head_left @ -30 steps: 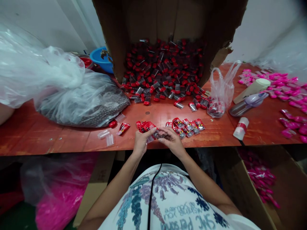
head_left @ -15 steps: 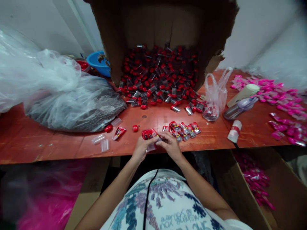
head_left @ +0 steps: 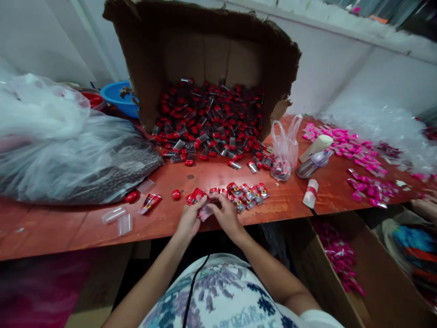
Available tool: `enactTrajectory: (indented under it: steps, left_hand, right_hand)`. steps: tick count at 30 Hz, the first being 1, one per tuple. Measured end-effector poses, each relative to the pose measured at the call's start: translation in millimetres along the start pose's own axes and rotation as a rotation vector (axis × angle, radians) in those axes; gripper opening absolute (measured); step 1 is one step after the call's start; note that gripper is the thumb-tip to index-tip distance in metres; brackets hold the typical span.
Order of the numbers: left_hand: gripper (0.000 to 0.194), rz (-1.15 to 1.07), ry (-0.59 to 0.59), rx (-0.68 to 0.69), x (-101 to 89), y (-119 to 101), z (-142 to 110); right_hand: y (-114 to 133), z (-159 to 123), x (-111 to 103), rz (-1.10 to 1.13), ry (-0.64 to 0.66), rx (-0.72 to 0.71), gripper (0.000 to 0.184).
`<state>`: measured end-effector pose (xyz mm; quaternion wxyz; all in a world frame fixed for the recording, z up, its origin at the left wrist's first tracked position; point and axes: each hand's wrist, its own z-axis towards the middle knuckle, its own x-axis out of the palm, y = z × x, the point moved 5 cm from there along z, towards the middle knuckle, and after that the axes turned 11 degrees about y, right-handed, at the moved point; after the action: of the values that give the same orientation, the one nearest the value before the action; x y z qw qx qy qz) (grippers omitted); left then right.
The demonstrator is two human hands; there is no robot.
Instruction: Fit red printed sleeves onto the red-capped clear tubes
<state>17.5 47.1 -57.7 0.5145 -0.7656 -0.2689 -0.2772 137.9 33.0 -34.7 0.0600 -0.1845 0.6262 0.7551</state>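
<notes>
My left hand (head_left: 190, 218) is closed on a red printed plastic packet (head_left: 195, 196), with its thumb across the front. The packet's lower part is clear film. My right hand (head_left: 225, 215) has its thumb and fingertips pinched at the packet's right edge; what lies between them is too small to make out. Just beyond the right hand, several filled red packets (head_left: 248, 197) lie in overlapping rows on the table. To the left are a red cap (head_left: 176, 195), another red packet (head_left: 150, 203) and clear plastic tubes (head_left: 124, 224).
A torn cardboard box (head_left: 211, 50) stands behind, spilling red-capped containers (head_left: 208, 123). A big plastic sack (head_left: 78, 159) lies left. Rightward are a knotted bag (head_left: 283, 155), a bottle (head_left: 312, 165), a white roll (head_left: 310, 193) and pink packets (head_left: 355, 148). Another person's hand (head_left: 425, 205) shows far right.
The view has swung right, so the table things appear further left. My right hand's fingers have shifted a little away from the packet's front, showing more of its clear film.
</notes>
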Motion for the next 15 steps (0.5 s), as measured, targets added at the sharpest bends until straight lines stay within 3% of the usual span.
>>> enactTrajectory:
  steps: [4, 9, 15]
  left_hand:
    - [0.023, 0.022, 0.047, 0.032, 3.6, 3.2, 0.4]
    - [0.024, 0.025, -0.043, 0.049, -3.8, 1.6, 1.1]
    - [0.018, -0.039, -0.043, -0.005, -0.4, 0.7, 4.0]
  right_hand:
    - [-8.8, 6.7, -2.6, 0.046, 0.003, 0.062, 0.017]
    - [-0.1, 15.7, -9.6, -0.189, 0.072, 0.038, 0.017]
    - [11.7, 21.6, -3.1, -0.502, 0.05, -0.086, 0.024]
